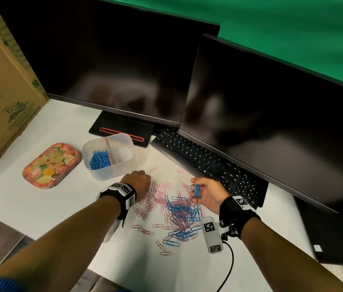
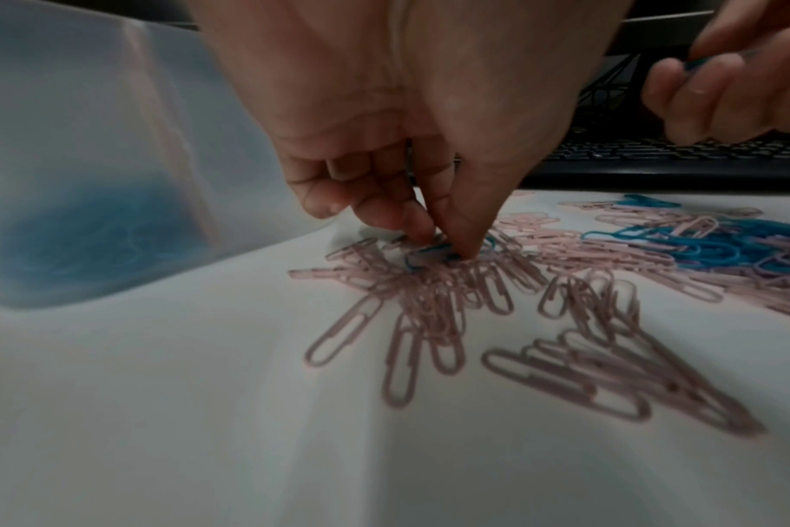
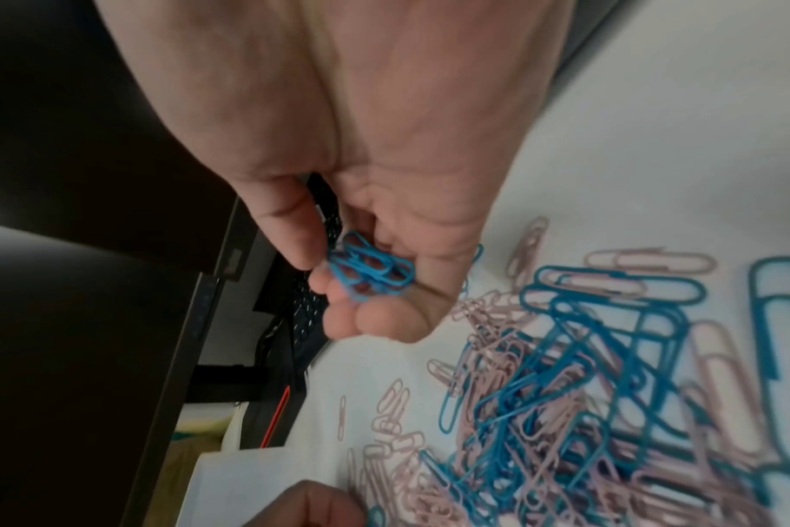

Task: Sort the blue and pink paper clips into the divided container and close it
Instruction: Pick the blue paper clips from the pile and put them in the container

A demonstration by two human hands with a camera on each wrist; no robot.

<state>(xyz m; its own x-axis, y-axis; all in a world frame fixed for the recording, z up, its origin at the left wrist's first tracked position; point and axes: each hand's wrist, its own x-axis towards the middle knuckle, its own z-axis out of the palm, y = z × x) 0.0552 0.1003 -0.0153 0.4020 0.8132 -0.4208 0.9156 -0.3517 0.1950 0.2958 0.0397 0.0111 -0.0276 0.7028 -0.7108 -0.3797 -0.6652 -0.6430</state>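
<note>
A heap of mixed pink and blue paper clips lies on the white table. The translucent divided container stands open at the back left, with blue clips in its left half. My left hand reaches down at the heap's left edge, fingertips pinching a blue clip among pink ones. My right hand hovers palm up above the heap's right side, fingers curled round a bunch of blue clips. The floral lid lies left of the container.
Two dark monitors and a black keyboard stand behind the heap. Cardboard boxes line the left side. A black cable trails from my right wrist toward the table's front edge.
</note>
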